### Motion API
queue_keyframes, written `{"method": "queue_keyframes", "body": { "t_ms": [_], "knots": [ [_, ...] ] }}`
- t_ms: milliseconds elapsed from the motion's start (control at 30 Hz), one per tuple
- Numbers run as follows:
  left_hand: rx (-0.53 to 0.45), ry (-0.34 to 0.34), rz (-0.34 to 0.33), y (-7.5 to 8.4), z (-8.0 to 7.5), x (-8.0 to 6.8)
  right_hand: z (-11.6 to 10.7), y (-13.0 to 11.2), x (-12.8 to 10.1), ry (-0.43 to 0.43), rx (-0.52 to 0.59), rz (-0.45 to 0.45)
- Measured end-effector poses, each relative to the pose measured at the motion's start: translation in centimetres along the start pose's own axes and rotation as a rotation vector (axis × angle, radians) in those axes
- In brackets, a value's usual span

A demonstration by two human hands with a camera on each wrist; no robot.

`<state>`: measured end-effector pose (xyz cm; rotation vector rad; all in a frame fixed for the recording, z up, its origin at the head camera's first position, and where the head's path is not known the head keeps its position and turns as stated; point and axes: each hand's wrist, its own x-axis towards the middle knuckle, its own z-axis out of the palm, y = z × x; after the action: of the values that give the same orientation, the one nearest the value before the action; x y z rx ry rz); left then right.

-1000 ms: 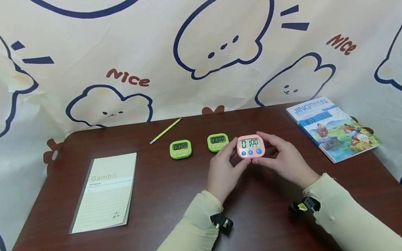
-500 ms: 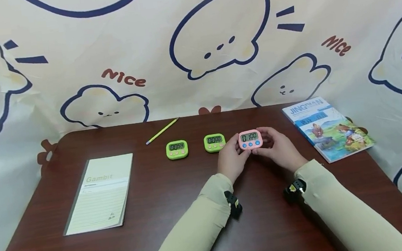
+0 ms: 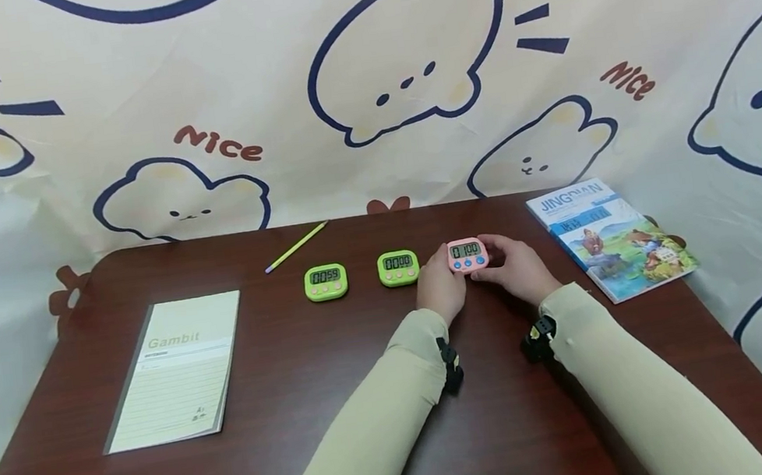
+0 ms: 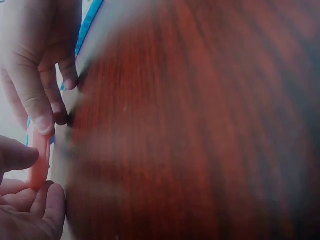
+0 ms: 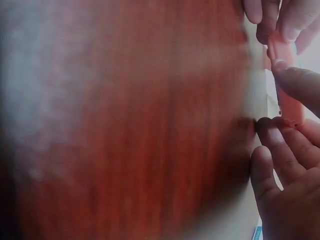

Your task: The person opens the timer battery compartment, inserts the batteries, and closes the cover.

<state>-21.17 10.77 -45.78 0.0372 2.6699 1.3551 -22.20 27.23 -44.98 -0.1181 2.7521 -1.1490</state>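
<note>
A pink digital timer (image 3: pixel 468 255) with blue buttons shows 01:00 and faces me in the head view. My left hand (image 3: pixel 441 285) grips its left side, while my right hand (image 3: pixel 517 269) pinches its right side between thumb and fingers. In the left wrist view the timer (image 4: pixel 40 160) appears edge-on, close over the table, with fingertips at both ends. The right wrist view also shows the timer (image 5: pixel 287 82) between both hands. Just left of my left hand lies a green timer (image 3: pixel 398 268) reading 00:00. A second green timer (image 3: pixel 326 283) lies further left.
A Gambit notebook (image 3: pixel 173 371) lies at the left of the dark wooden table (image 3: pixel 322 463). Behind the green timers is a yellow-green pencil (image 3: pixel 296 247). A book (image 3: pixel 610 239) with an illustrated cover lies at the back right. Behind the table hangs a printed cloth (image 3: pixel 290 60).
Both hands have moved the pink timer away from me and a little rightward relative to the green timers. The head view has shifted slightly. The other things stay where they were.
</note>
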Motion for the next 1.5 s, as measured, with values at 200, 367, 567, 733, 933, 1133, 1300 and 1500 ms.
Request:
{"method": "queue_keyframes", "body": {
  "t_ms": [200, 367, 567, 733, 933, 1133, 1300, 1500],
  "knots": [
    [0.064, 0.006, -0.015, 0.2, 0.2, 0.2, 0.0, 0.5, 0.5, -0.014, 0.004, 0.012],
    [0.087, -0.001, -0.014, 0.2, 0.5, 0.3, -0.2, 0.6, 0.7, -0.017, 0.009, 0.029],
    [0.166, 0.003, 0.005, 0.5, 0.8, 0.2, -0.3, 0.6, 0.6, -0.020, 0.002, 0.042],
    [0.174, -0.001, -0.004, 0.6, 0.9, 0.3, -0.2, 0.6, 0.6, -0.010, -0.038, 0.045],
    [0.178, -0.001, 0.002, 0.6, 0.9, 0.3, -0.1, 0.6, 0.5, -0.003, -0.046, 0.074],
    [0.175, 0.022, 0.021, 0.5, 0.9, 0.3, -0.1, 0.4, 0.7, -0.010, -0.041, 0.077],
    [0.141, 0.016, 0.000, 0.4, 1.1, 0.4, 0.2, 0.6, 0.7, -0.001, -0.047, 0.066],
    [0.121, 0.005, -0.006, 0.1, 1.4, 0.4, 0.9, 0.8, 0.7, 0.010, -0.053, 0.062]
  ]
}}
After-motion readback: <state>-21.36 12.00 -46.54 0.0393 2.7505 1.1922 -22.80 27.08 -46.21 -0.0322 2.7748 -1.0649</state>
